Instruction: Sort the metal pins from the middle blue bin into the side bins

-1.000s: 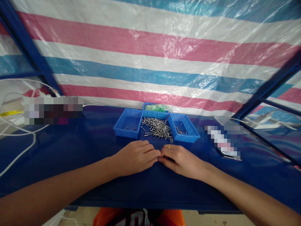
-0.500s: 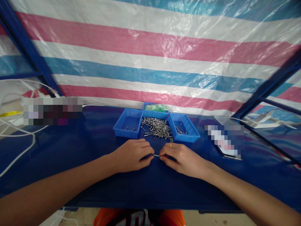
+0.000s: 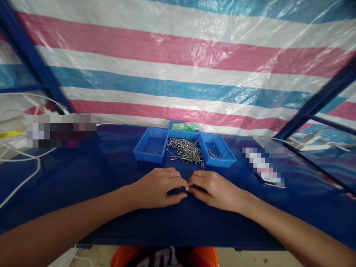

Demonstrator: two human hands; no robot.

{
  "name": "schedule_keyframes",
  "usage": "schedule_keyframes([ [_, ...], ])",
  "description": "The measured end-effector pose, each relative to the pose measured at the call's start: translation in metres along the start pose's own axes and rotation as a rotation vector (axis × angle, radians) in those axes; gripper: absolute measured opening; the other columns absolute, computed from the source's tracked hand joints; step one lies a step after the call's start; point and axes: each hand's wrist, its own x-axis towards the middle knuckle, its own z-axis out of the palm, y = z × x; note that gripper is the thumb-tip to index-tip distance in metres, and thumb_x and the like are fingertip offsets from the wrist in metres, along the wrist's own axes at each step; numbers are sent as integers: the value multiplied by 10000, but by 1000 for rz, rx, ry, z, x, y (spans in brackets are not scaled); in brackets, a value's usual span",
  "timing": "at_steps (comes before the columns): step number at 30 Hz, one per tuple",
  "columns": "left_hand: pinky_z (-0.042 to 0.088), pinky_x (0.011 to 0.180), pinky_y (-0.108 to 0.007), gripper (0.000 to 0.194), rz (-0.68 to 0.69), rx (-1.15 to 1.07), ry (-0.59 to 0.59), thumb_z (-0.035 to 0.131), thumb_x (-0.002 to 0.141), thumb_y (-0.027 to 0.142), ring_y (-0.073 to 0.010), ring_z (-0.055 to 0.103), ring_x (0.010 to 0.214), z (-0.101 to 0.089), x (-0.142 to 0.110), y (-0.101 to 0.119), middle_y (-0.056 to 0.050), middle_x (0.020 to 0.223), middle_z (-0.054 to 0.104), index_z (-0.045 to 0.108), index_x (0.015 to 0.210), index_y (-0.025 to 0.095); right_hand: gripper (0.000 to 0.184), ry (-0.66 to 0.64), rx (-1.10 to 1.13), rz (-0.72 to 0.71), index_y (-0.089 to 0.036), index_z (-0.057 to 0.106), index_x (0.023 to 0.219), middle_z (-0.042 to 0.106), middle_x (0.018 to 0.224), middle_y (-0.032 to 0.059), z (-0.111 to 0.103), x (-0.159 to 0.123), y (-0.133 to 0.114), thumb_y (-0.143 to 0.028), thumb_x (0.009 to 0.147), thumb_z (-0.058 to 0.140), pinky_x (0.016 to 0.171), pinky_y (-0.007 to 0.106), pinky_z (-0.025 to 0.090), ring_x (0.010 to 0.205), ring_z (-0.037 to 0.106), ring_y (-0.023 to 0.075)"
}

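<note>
My right hand (image 3: pixel 213 189), with a yellow ring on one finger, pinches a small silver rivet (image 3: pixel 187 188) by its shank. The rivet's round, pale end points toward me. Just left of it is my left hand (image 3: pixel 161 188), thumb and index finger parted around the rivet's end; the index fingertip is close to it or touching, I cannot tell which. Beyond both hands lies a loose heap of silver rivets (image 3: pixel 185 151) on the blue table (image 3: pixel 178 222). A left blue bin (image 3: pixel 148 157) holds a few pieces, and a right blue bin (image 3: pixel 221 162) holds several.
Behind the heap stands a back blue bin (image 3: pixel 183 132) with green-tinted plastic bags (image 3: pixel 187 127). A phone-like flat object (image 3: pixel 271 182), partly blurred out, lies at right. White cables (image 3: pixel 36 167) and a pixelated item (image 3: pixel 61 130) are at left. A striped sheet (image 3: pixel 178 66) hangs behind.
My hands were together, then drew slightly apart with the thin rivet stretched between them. Now my left fingers have parted and the rivet's end has turned toward me in my right hand.
</note>
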Motion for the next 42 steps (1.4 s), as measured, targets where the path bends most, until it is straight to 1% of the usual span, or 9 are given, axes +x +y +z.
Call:
schedule_keyframes([
  [3, 412, 659, -233, 178, -19, 35, 19, 490, 921, 278, -128, 544, 705, 0, 0, 0, -17, 761, 606, 604, 854, 158, 127, 20, -8, 0, -138, 606, 909, 599, 819, 49, -2, 1, -1, -159, 912, 481, 658, 239, 451, 735, 577, 137],
  [7, 406, 658, -227, 120, -74, 46, 28, 489, 894, 212, -117, 541, 695, -1, 1, -1, 2, 753, 600, 589, 847, 166, 128, 68, -29, -15, -138, 611, 901, 608, 807, 52, -5, 1, -2, -160, 907, 485, 656, 247, 460, 726, 583, 142],
  [12, 402, 669, -225, 83, -137, 68, -63, 508, 874, 200, -119, 546, 709, 0, 1, -4, 10, 762, 601, 586, 862, 172, 172, 160, -35, -64, -140, 610, 901, 622, 807, 60, -5, -1, -4, -210, 939, 458, 663, 256, 471, 735, 591, 147],
  [15, 396, 658, -225, 75, -128, 72, -120, 517, 868, 198, -125, 548, 715, 2, 0, -4, 10, 751, 599, 586, 846, 178, 179, 153, -42, -124, -149, 608, 887, 625, 803, 55, -3, -1, -6, -213, 943, 450, 663, 250, 471, 731, 592, 141],
  [18, 397, 667, -227, 72, -114, 65, -140, 522, 865, 196, -127, 550, 726, 3, 0, -3, 9, 758, 597, 588, 844, 177, 176, 140, -55, -143, -149, 606, 881, 623, 801, 53, -3, -1, -7, -200, 939, 448, 659, 248, 469, 728, 591, 139],
  [25, 402, 668, -234, 105, -134, 74, -94, 488, 882, 195, -127, 550, 710, 0, 1, -3, 1, 768, 601, 588, 871, 166, 174, 155, -72, -103, -142, 606, 874, 619, 796, 59, -5, -1, -6, -192, 930, 448, 663, 255, 468, 734, 586, 145],
  [32, 401, 647, -220, 83, -196, -21, 10, 464, 870, 202, -115, 559, 685, -2, 2, -1, 9, 754, 606, 529, 825, 174, 189, 103, -103, -53, -139, 604, 906, 614, 822, 64, -1, 0, -3, -189, 937, 425, 672, 258, 457, 746, 580, 153],
  [38, 396, 648, -214, 96, -109, -43, -4, 478, 898, 239, -111, 550, 681, 3, 3, 3, 15, 760, 605, 543, 850, 186, 158, 59, -73, -52, -146, 583, 843, 583, 777, 42, 3, 2, -1, -153, 911, 441, 632, 230, 421, 706, 555, 137],
  [42, 404, 670, -210, 101, -71, -23, -17, 468, 903, 214, -116, 555, 718, 6, 3, 1, 7, 791, 609, 560, 872, 187, 150, 57, -78, -64, -150, 572, 807, 556, 738, 26, 5, 3, 0, -142, 898, 453, 597, 222, 397, 663, 529, 127],
])
